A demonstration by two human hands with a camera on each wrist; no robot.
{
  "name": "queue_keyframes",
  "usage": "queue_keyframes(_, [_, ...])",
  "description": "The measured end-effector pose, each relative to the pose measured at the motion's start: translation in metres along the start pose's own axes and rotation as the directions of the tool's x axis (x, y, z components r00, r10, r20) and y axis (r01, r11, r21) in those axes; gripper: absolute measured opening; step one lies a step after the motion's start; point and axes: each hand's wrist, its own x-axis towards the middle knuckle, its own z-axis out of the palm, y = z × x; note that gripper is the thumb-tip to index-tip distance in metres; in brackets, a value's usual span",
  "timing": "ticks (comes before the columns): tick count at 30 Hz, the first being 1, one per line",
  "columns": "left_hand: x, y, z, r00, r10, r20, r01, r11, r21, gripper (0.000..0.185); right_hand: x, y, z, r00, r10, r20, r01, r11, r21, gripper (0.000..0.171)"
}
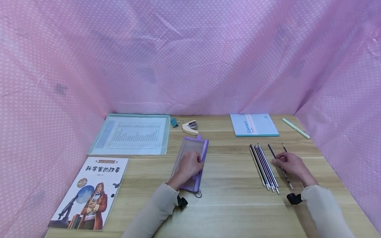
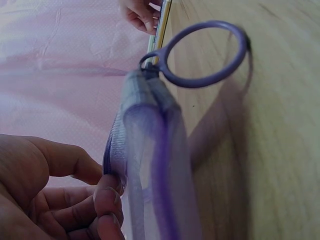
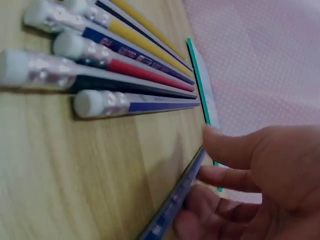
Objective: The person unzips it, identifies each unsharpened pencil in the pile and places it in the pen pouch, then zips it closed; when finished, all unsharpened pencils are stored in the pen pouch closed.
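Two things are held. A purple mesh pouch (image 1: 193, 144) is pinched narrowly at its zipped edge by the left hand (image 1: 189, 164); it is laid near the middle of the table (image 1: 226, 198), partly covered by that hand from above, and its far end is cut off in the left wrist view. A dark pencil (image 3: 173, 200) is held between the thumb and fingers of the right hand (image 1: 293, 165), towards the table's right side; part of its length is covered by the fingers, and its near end is cut off in the right wrist view. Another pencil (image 1: 284, 147) is mostly hidden by the same hand. A row of pencils (image 1: 264, 168) is laid just to the left, packed too closely to be counted surely. Print on the sheet inside a clear folder (image 1: 137, 134) cannot be read, and a cream desk tool (image 1: 189, 129) is hard to identify. Both sleeves (image 1: 154, 211) are cut off below. Pale wood grain is shown by the table, where a book (image 1: 89, 195) and a blue notebook (image 1: 254, 125) are also set. Three sides are enclosed by creased pink cloth (image 1: 190, 66) with white dots
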Motion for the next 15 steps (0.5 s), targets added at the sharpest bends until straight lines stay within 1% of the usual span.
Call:
queue_keyframes(3, [-0.0004,-0.0006,-0.0007,1.000,0.004,-0.008,-0.004,1.000,-0.003,0.027,0.0013,-0.0020,-0.0013,1.000,-0.018,-0.006,0.018,0.998,-0.061,0.049])
queue_keyframes(7, [-0.0004,-0.0024,-0.0004,0.999,0.027,-0.020,-0.027,1.000,0.002,0.028,0.0019,-0.0029,-0.0017,1.000,-0.020,-0.020,0.018,0.995,-0.098,0.037])
queue_keyframes(11, [0.0003,-0.0030,-0.0002,0.999,0.033,-0.026,-0.033,0.999,0.008,0.031,0.0027,-0.0022,-0.0017,0.999,-0.030,-0.020,0.028,0.995,-0.096,0.028])
queue_keyframes(15, [0.0008,-0.0021,-0.0008,1.000,0.022,-0.020,-0.022,1.000,0.002,0.031,0.0040,-0.0043,-0.0053,0.999,-0.049,-0.015,0.047,0.996,-0.078,0.029])
